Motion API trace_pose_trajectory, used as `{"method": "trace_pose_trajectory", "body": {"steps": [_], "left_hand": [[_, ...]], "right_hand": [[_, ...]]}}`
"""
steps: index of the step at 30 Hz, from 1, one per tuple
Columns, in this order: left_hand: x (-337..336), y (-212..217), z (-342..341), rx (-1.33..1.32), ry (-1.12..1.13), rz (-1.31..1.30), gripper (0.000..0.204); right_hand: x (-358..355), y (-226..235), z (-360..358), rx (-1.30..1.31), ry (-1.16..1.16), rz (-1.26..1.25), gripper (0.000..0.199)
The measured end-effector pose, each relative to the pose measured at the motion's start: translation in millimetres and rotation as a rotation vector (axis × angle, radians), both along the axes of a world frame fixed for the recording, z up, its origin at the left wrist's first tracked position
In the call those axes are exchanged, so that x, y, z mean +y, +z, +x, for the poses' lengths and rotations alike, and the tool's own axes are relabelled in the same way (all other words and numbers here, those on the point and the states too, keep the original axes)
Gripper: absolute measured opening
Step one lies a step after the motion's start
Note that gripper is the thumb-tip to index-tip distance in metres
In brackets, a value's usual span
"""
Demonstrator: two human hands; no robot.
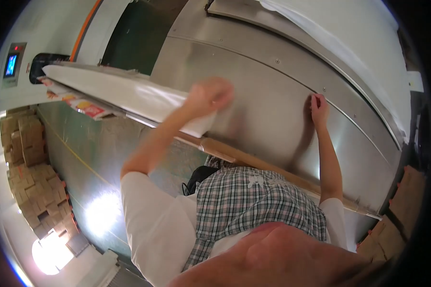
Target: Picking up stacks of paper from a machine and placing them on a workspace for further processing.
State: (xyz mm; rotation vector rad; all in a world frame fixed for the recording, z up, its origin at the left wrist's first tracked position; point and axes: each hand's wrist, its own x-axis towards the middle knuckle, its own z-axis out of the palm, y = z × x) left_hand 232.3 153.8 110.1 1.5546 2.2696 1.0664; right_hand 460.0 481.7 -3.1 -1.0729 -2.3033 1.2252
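Note:
My left hand [210, 97] is over the steel worktable, just past the right end of a long white stack of sheet-like material [124, 93]. It looks curled, but motion smears the fingers, so I cannot tell whether it holds anything. Farther right, my right hand [320, 109] is at a seam in the steel worktable [263, 95]. Its fingers are pressed together, and anything between them is too small or hidden to make out. Printed red and yellow packaging [88, 106] sticks out beneath the white stack.
A brown strip [244, 154] runs along the table's near edge, close to my checked apron [254, 201]. White sheeting [349, 38] lies beyond a raised metal ledge. A machine panel with a lit screen [11, 64] is at far left. Cardboard stacks [38, 191] stand on the left.

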Motion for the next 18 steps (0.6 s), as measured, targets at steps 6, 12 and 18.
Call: {"method": "trace_pose_trajectory", "body": {"steps": [6, 12, 18], "left_hand": [[115, -40, -176, -0.658, 0.302, 0.06, 0.029], [211, -97, -264, -1.133, 0.38, 0.333, 0.028], [216, -126, -292, -1.387, 0.202, 0.464, 0.02]], "right_hand": [[-24, -5, -16, -0.07, -0.007, 0.591, 0.01], [-37, 2, -26, -0.089, -0.044, 0.577, 0.006], [-35, 3, -27, -0.121, -0.059, 0.55, 0.005]]}}
